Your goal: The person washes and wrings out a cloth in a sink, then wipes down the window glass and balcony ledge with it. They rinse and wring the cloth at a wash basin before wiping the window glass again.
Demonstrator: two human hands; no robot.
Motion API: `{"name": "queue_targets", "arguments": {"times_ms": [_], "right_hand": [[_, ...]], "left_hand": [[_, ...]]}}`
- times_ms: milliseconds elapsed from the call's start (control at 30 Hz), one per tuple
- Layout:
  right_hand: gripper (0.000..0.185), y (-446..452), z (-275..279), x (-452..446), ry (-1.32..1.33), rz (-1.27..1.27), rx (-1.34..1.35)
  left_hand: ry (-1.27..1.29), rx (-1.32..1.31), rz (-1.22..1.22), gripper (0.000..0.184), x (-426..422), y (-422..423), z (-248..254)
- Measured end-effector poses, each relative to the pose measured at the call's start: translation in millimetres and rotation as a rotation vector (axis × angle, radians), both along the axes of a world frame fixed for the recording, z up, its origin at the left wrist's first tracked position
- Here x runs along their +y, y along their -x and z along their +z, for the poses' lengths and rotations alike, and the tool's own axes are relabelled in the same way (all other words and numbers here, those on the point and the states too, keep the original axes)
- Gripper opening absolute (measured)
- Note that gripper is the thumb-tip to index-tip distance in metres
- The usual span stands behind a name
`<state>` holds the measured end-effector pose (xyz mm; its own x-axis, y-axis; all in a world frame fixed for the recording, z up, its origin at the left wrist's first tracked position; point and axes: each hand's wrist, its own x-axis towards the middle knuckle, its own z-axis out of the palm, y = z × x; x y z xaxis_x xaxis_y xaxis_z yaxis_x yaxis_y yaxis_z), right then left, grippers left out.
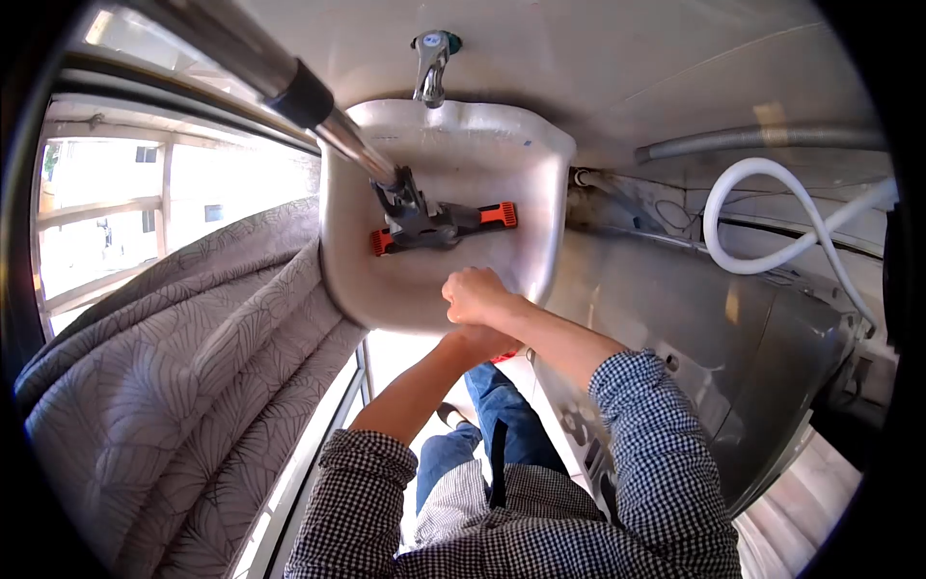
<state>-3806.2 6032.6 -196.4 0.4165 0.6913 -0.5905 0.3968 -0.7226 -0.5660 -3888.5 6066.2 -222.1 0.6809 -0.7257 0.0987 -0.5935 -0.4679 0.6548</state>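
Observation:
At the front rim of the white sink (569, 154), my right hand (473, 294) is closed with the fingers curled in. What it holds, if anything, is hidden. Just below it, my left hand (485, 340) lies close against my right wrist, its fingers out of sight. A small bit of something red (503, 357) shows beside my left hand, too little to name. Inside the basin rests a mop head (424, 230), grey-black with orange ends, tilted slightly. Its metal pole (352, 145) rises toward the upper left, apart from both hands.
A chrome tap (433, 72) sticks out above the sink's back edge. On the left hang a patterned curtain (183, 386) and a bright window (116, 212). To the right stand a grey appliance (694, 328) and a looped white hose (719, 217). A grey pipe (772, 138) runs along the wall.

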Motion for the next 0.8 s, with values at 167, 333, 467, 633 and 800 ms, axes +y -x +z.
{"name": "queue_targets", "arguments": {"times_ms": [167, 333, 467, 633, 800], "right_hand": [[0.024, 5, 10, -11, -0.161, -0.454, 0.516], [0.046, 75, 30, -13, -0.441, -0.905, 1.087], [0.068, 183, 69, 6, -0.525, -0.738, 0.985], [0.036, 295, 85, 38, -0.452, -0.407, 0.481], [0.021, 372, 142, 52, -0.693, -0.174, -0.05]], "left_hand": [[-0.168, -0.174, -0.094, 0.023, 43, 27, 31], [0.309, 0.162, 1.233, 0.021, 84, 125, 85], [1.171, 0.855, 1.951, 0.021, 119, 237, 88], [1.423, 0.588, 2.099, 0.018, 147, 378, 112], [1.298, 0.576, 2.223, 0.017, 145, 485, 167]]}}
